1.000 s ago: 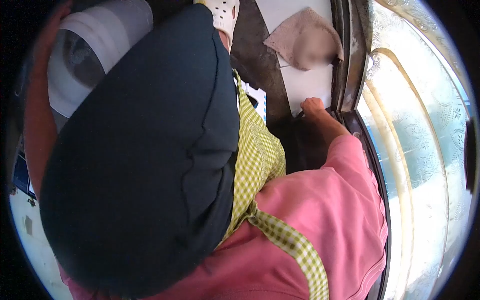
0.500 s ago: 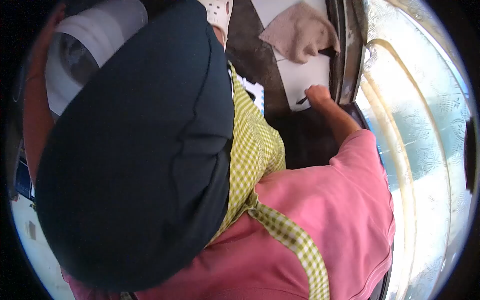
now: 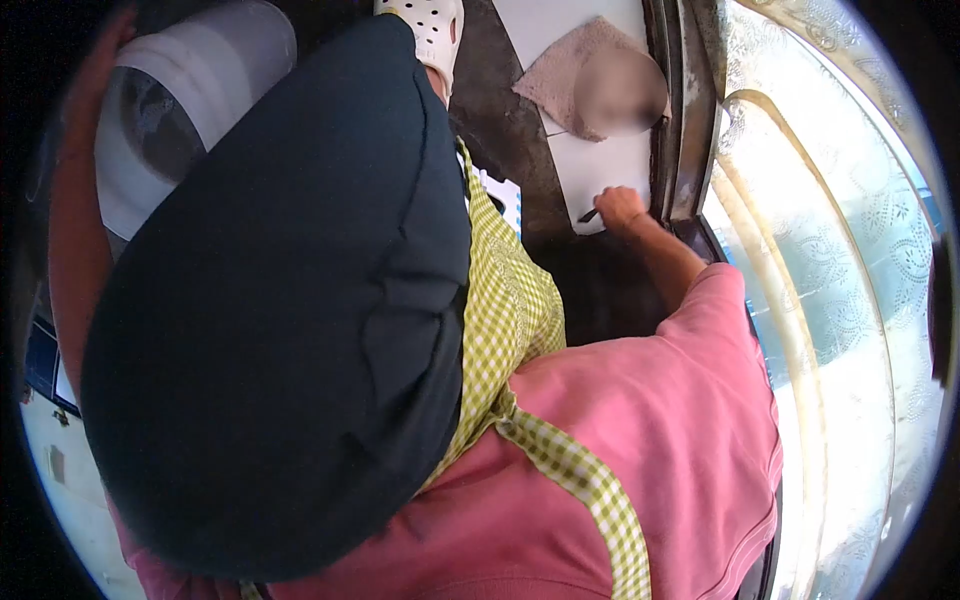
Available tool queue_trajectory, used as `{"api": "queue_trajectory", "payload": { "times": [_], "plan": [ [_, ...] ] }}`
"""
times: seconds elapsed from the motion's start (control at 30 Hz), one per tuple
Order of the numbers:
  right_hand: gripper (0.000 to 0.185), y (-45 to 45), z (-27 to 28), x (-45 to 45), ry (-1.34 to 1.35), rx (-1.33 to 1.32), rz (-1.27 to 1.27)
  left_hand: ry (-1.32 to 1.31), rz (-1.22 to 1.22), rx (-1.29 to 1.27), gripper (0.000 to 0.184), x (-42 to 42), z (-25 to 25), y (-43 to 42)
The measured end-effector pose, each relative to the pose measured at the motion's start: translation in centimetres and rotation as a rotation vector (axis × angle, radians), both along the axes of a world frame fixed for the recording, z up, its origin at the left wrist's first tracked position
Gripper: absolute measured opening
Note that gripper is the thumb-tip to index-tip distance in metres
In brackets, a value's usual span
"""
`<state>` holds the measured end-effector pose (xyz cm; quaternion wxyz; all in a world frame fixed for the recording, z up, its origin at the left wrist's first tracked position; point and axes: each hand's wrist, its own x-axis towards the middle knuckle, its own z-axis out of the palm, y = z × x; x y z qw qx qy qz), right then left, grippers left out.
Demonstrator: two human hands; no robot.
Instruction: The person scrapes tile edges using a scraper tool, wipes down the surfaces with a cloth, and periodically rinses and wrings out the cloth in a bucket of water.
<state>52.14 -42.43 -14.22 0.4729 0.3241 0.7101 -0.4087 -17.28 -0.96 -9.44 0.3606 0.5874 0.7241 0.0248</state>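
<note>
My right hand [image 3: 620, 208] is closed around a small, thin dark tool [image 3: 588, 216], whose exact kind I cannot make out. The tool's end is over a white floor tile [image 3: 605, 165], by the tile's near edge. Beyond the hand lies a crumpled beige-pink cloth [image 3: 555, 80], partly smeared by a round blur. On the far left, my left hand [image 3: 122, 28] is at the dim frame edge beside a white bucket [image 3: 225, 50] that lies tipped with its mouth showing. Its fingers are too dark to read, so whether it touches the bucket is unclear.
A bent leg in dark trousers [image 3: 270, 300] fills the left-middle, with a white clog [image 3: 430, 40] at its end. Beside it hangs a green checked apron [image 3: 505, 300]. A dark frame [image 3: 690, 110] and a patterned translucent curtain [image 3: 840, 230] border the right. A white item with a blue edge [image 3: 510, 205] shows behind the apron.
The view has shifted slightly, so the tile, the cloth and my right hand appear a little lower and farther left. My right hand keeps its grip on the dark tool.
</note>
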Motion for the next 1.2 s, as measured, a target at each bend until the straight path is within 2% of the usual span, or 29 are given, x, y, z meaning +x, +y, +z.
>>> {"api": "queue_trajectory", "payload": {
  "times": [0.13, 0.2, 0.33, 0.4, 0.47, 0.53, 0.63, 0.77, 0.87, 0.9, 0.93, 0.97, 1.0, 1.13, 1.2],
  "plan": [
    [0.013, -3.3, -1.4, -2.2, 0.011, -0.09, 0.002, -0.032, 0.065, -0.075, 0.048, -1.6, -0.3, 0.3],
    [0.012, -3.7, -1.8, -2.3, 0.006, -0.096, -0.016, -0.002, -0.004, -0.063, 0.046, -1.9, -0.4, 0.5],
    [0.017, 2.5, 0.8, -0.7, -0.081, 0.017, -0.019, 0.056, -0.057, 0.005, 0.047, 0.9, 0.6, 0.0],
    [0.017, 2.1, 0.8, -0.6, -0.104, -0.008, 0.002, 0.111, -0.084, 0.028, 0.048, 2.7, 1.3, -0.4],
    [0.013, -2.6, -0.8, -0.1, -0.001, 0.059, -0.01, 0.19, -0.113, 0.049, 0.049, 4.2, 2.4, -0.9],
    [0.012, -4.5, -0.1, -2.0, -0.071, 0.035, -0.089, 0.297, -0.163, 0.065, 0.05, 5.6, 3.5, -1.4],
    [0.012, -2.0, -0.5, -1.5, -0.032, -0.023, -0.023, 0.43, -0.204, 0.07, 0.052, 7.4, 4.9, -1.5],
    [0.012, 3.6, 0.3, -0.5, -0.062, 0.091, -0.027, 0.453, -0.087, -0.014, 0.049, 9.4, 5.7, -2.2],
    [0.013, 0.0, -0.5, -0.6, -0.143, 0.1, -0.11, 0.434, -0.13, 0.053, 0.047, 10.8, 7.0, -2.8],
    [0.015, -1.7, 0.5, -1.0, -0.092, 0.068, -0.013, 0.455, -0.106, 0.075, 0.046, 11.6, 7.4, -3.2],
    [0.016, -3.8, -0.3, -1.3, -0.106, -0.068, -0.022, 0.48, -0.077, 0.101, 0.044, 12.3, 7.7, -3.6],
    [0.016, -6.3, -1.1, -0.8, -0.03, 0.069, -0.081, 0.454, -0.073, 0.131, 0.043, 12.8, 8.7, -4.3],
    [0.02, -4.3, -0.5, -1.9, -0.136, -0.056, -0.128, 0.434, -0.082, 0.148, 0.041, 13.3, 9.1, -4.5],
    [0.02, 5.8, 3.2, -1.8, -0.339, 0.117, -0.353, 0.48, -0.028, 0.08, 0.035, 14.7, 9.9, -4.5],
    [0.02, 11.1, 4.0, 0.1, -0.197, 0.168, -0.532, 0.439, -0.09, 0.073, 0.035, 14.2, 8.9, -4.2]
  ]
}}
